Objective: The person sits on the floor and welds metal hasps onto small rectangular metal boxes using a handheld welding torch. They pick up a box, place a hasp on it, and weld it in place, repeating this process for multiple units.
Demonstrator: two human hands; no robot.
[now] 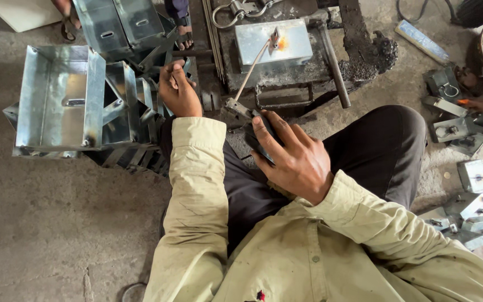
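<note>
My right hand point(292, 159) is closed around the dark handle of a welding electrode holder point(240, 114), fingers wrapped over the grip where it rests above my lap. From its clamp a thin pale welding rod point(251, 70) slants up and away to a shiny rectangular galvanised steel box point(272, 43), and an orange glow sits at the rod's tip where it meets a small metal tab on the box's top face. That box lies on a blackened, soot-caked metal welding stand point(294, 78) straight ahead of my knees. My left hand point(177, 90) reaches forward to the left, its fingers curled onto the edge of one piece in a heap of open galvanised sheet-metal boxes point(62, 100); the nearest and largest of these lies on its side with its hollow facing me. I sit on a grey concrete floor point(57, 223) in a pale yellow long-sleeved shirt and dark trousers. To my right, on the floor, small finished steel boxes with metal loops point(465, 215) lie scattered, well apart from the stand. At the top edge, another person's sandalled feet point(184, 34) stand just beyond the heap.
</note>
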